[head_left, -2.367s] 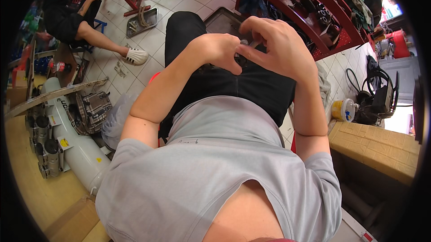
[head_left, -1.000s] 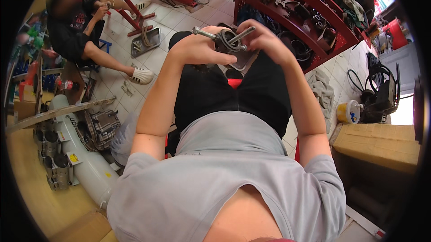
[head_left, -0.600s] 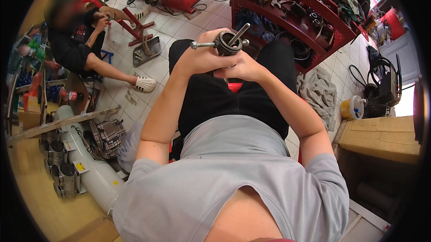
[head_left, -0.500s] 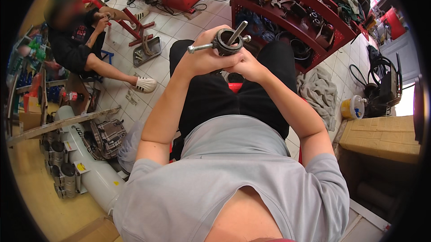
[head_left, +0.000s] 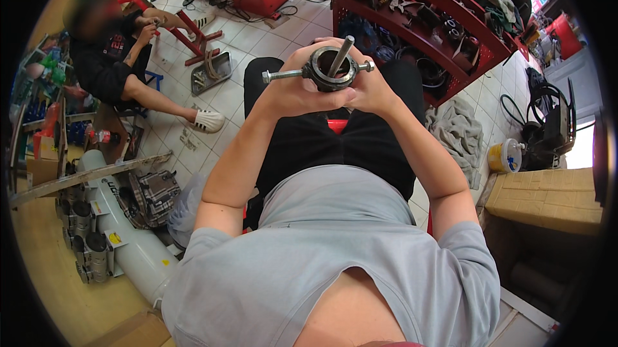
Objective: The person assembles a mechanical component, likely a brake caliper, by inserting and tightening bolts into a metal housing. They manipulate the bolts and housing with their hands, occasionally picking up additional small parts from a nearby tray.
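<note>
Above my lap I hold a dark metal ring-shaped part between both hands. A long bolt sticks out of its left side, and a shorter bolt end shows on its right. Out of the ring's opening a steel rod rises at a slant. My left hand wraps the ring from the left and front, its thumb lying along the near side. My right hand closes round it from the right. The underside of the part and most of my fingers are hidden.
A red tool cart with metal parts stands ahead to the right. Another person sits at the far left beside a metal tray. A grey cloth, a yellow-and-white bucket and a cardboard box are to my right.
Both hands have brought the ring part slightly nearer to me and to the right. The ring's opening has tilted a little more toward me; the grip stays on.
</note>
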{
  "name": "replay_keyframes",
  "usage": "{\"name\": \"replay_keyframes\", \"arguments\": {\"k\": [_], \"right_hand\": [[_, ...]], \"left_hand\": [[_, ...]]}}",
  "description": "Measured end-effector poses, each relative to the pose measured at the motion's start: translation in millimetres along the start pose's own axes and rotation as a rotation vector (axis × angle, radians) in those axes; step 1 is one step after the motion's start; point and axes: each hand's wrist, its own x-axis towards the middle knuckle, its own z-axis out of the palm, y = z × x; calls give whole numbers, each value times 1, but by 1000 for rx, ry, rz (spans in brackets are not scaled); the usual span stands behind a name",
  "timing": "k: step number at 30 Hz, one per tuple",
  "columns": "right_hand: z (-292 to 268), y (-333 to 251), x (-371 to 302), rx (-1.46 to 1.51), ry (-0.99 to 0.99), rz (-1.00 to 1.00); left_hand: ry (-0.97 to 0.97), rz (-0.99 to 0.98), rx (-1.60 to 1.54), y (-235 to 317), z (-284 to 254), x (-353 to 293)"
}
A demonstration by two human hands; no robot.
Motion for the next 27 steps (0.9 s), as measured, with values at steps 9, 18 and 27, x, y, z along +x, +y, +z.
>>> {"name": "replay_keyframes", "arguments": {"k": [9, 18, 27], "right_hand": [[0, -6, -1, -42, -53, 0], [15, 0, -8, 175, 331, -133], [42, -26, -10, 209, 400, -82]], "left_hand": [[14, 0, 30, 4, -1, -2], [20, -57, 62, 14, -10, -1], [-69, -43, 55, 16, -25, -6]]}}
